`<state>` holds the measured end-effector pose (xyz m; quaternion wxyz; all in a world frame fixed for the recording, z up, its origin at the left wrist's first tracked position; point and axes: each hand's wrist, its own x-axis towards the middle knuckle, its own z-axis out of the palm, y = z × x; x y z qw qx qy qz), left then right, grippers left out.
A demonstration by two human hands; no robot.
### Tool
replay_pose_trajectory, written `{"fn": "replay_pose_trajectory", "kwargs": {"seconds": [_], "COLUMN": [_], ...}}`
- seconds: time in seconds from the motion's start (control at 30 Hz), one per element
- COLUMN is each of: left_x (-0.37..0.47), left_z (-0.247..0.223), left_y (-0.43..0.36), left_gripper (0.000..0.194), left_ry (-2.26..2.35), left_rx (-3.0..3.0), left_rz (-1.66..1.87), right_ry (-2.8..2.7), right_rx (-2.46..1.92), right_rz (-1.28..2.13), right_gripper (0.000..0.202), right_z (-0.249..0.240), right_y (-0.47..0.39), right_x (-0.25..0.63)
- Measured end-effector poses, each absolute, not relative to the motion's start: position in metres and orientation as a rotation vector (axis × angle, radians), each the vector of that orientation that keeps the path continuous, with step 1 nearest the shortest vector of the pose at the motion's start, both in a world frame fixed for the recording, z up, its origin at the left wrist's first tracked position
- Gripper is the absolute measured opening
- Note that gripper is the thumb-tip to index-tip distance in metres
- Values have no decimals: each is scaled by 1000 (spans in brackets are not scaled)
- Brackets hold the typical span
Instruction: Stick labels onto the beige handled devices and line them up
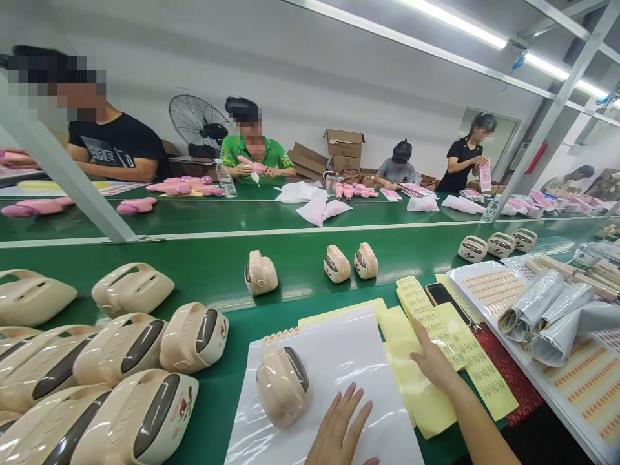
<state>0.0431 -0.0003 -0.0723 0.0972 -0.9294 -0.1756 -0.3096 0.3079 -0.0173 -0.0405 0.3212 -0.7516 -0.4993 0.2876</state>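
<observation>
My left hand is open, fingers spread, over a glossy white sheet on the green table. Just left of its fingers, on the same sheet, sits a beige plastic housing with a dark oval panel. My right hand reaches over yellow sticker sheets printed with small dark text. Its index finger and thumb are apart, touching or just above the sheets, and its other fingers are partly hidden. A row of small orange stickers shows along the white sheet's upper left edge.
Several beige housings crowd the left side, and more stand on the green belt. At right lie a phone, scissors, sticker sheets and rolled silver film. Metal posts cross the view. Co-workers sit or stand across the belt, some handling pink items.
</observation>
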Motion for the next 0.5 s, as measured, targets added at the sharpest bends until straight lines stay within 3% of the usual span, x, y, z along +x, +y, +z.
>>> {"fn": "replay_pose_trajectory", "kwargs": {"seconds": [0.23,0.4,0.5], "left_x": [73,79,68], "left_z": [-64,-76,-93], "left_y": [6,8,10], "left_gripper": [45,37,47], "left_ry": [-233,-177,-241], "left_rx": [-2744,-2610,-2642], "left_rz": [-802,-853,-804], "right_ry": [-1526,-1681,-1662], "right_rx": [-2016,-1923,-1923], "right_rz": [501,602,521], "right_gripper": [82,77,70], "right_z": [-63,-65,-60], "right_y": [2,7,9], "right_x": [287,264,263]}}
